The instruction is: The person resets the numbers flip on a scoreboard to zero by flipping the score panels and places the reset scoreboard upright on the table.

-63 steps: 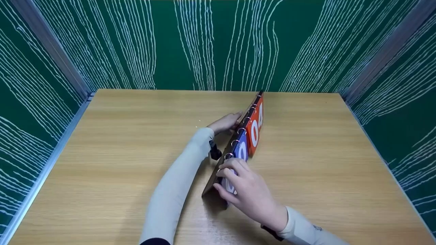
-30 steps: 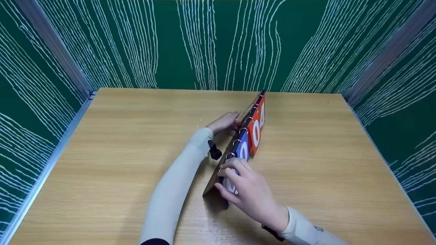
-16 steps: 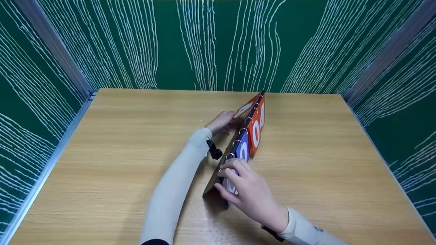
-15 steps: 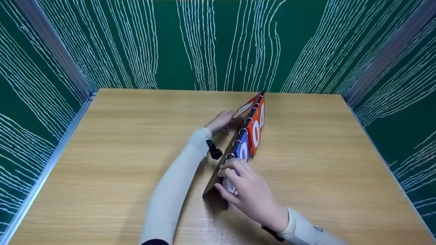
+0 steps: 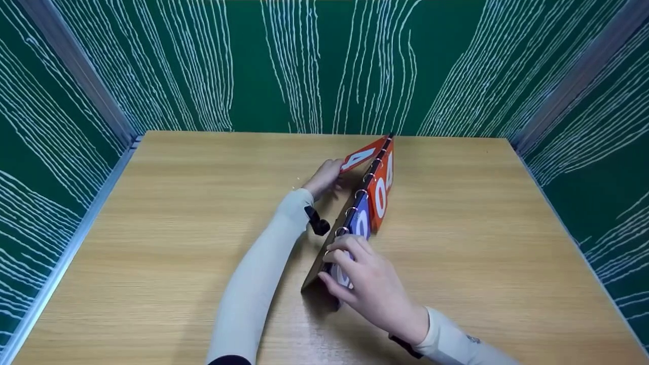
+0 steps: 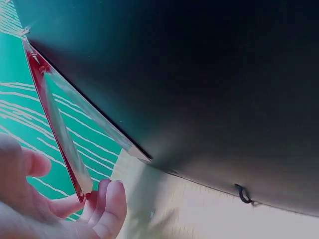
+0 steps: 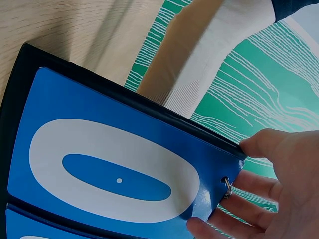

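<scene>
A flip scoreboard [image 5: 314, 279] with a black frame stands like a tent on the table, running from near centre toward the back. Red cards [image 5: 380, 197] reading 0 and 4 and blue cards [image 5: 360, 218] reading 0 hang on rings from its right face. My left hand [image 5: 325, 177] is behind the board, holding the lower edge of a red number card [image 5: 361, 158] that tilts out from the back and shows a 4. In the left wrist view, the card's edge [image 6: 82, 191] lies among my fingers. My right hand [image 5: 372, 284] grips the scoreboard's near end, thumb on the frame [image 7: 199, 127].
The wooden table [image 5: 481, 243] stretches out on both sides of the scoreboard. Green walls [image 5: 284, 66] with white wavy lines enclose the back and sides, with metal posts [image 5: 81, 71] at the corners.
My left hand has drawn slightly left, swinging the red card out from behind the scoreboard so that its 4 shows. My right hand and the scoreboard stay in place.
</scene>
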The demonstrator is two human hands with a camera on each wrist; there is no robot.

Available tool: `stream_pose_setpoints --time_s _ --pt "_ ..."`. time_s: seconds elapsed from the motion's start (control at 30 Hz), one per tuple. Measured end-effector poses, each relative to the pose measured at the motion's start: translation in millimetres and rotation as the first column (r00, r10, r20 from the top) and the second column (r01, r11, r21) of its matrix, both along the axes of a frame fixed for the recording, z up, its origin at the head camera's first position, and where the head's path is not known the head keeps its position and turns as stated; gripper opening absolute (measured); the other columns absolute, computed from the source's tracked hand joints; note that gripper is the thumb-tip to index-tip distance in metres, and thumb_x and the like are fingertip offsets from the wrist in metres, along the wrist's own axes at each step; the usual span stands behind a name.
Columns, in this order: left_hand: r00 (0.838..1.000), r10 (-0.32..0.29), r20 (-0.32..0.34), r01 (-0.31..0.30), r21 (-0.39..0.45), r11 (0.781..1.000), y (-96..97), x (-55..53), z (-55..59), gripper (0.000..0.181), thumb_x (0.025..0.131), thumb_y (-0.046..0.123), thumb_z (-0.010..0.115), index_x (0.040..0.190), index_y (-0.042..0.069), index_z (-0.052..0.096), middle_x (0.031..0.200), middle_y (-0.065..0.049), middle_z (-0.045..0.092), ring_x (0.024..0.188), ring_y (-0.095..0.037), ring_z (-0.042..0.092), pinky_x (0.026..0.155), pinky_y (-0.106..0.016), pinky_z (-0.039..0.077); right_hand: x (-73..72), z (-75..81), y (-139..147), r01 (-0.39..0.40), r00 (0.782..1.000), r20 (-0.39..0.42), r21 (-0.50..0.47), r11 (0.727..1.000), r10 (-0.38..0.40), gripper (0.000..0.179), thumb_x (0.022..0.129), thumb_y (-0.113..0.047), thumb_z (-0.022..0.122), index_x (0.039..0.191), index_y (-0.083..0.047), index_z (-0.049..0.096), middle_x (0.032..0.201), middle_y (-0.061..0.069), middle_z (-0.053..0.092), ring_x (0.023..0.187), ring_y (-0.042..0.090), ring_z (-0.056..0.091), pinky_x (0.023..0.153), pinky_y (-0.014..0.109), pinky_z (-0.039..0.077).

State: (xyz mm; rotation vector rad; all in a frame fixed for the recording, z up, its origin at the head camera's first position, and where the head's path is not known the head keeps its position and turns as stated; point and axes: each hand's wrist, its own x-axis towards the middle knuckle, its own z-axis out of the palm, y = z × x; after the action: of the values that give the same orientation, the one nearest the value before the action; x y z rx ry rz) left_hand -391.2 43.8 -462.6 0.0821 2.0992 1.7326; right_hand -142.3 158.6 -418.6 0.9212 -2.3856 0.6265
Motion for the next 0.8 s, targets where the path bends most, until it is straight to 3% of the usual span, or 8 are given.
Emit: stream_pose_setpoints --time_s 0.27,0.4,0.53,0.67,0.8 --pt "1.0 0.016 0.002 -0.016 -0.013 1.0 -1.8 1.2 -0.6 0.046 0.11 0.034 0.032 0.14 0.001 0.043 0.114 -0.013 0.052 0.084 -0.021 0.053 0.067 -0.032 0.05 0.4 -0.2 0.7 0.018 1.0 0.014 0.019 1.0 -0.018 0.018 0.09 -0.031 0.076 0.103 -0.021 0.068 0.113 -0.006 0.064 0.106 0.014 0.062 0.076 0.028 0.059" --pt "1.0 0.026 0.017 -0.026 -0.005 1.0 -3.0 1.7 0.9 0.047 0.11 0.032 0.033 0.142 0.0 0.044 0.123 -0.018 0.054 0.082 -0.021 0.05 0.07 -0.033 0.048 -0.2 -1.3 0.5 0.018 1.0 0.007 0.018 1.0 -0.019 0.02 0.089 -0.032 0.077 0.102 -0.021 0.067 0.112 -0.005 0.064 0.106 0.014 0.063 0.076 0.028 0.06" --pt "0.999 0.029 0.033 -0.029 -0.013 0.999 -5.6 1.8 5.1 0.049 0.11 0.032 0.033 0.144 0.001 0.048 0.125 -0.017 0.058 0.081 -0.02 0.052 0.072 -0.035 0.049 0.0 -0.8 0.6 0.018 1.0 0.01 0.018 1.0 -0.018 0.02 0.089 -0.032 0.077 0.102 -0.021 0.067 0.112 -0.005 0.064 0.105 0.014 0.062 0.077 0.028 0.059" --pt "0.999 0.024 0.026 -0.023 -0.029 0.999 -8.9 2.3 10.2 0.05 0.11 0.033 0.033 0.145 0.002 0.049 0.133 -0.019 0.06 0.092 -0.022 0.056 0.076 -0.038 0.051 0.2 0.1 0.8 0.015 1.0 0.017 0.016 1.0 -0.015 0.019 0.09 -0.031 0.076 0.103 -0.021 0.067 0.112 -0.005 0.064 0.105 0.014 0.062 0.077 0.028 0.059" --pt "0.999 0.033 -0.002 -0.033 0.002 0.999 -11.0 2.6 11.0 0.047 0.108 0.029 0.033 0.138 -0.001 0.052 0.132 -0.024 0.062 0.091 -0.026 0.058 0.067 -0.036 0.054 0.2 1.3 0.6 0.007 1.0 0.024 0.013 1.0 -0.008 0.017 0.09 -0.03 0.075 0.102 -0.02 0.067 0.113 -0.005 0.064 0.107 0.015 0.062 0.08 0.029 0.059"
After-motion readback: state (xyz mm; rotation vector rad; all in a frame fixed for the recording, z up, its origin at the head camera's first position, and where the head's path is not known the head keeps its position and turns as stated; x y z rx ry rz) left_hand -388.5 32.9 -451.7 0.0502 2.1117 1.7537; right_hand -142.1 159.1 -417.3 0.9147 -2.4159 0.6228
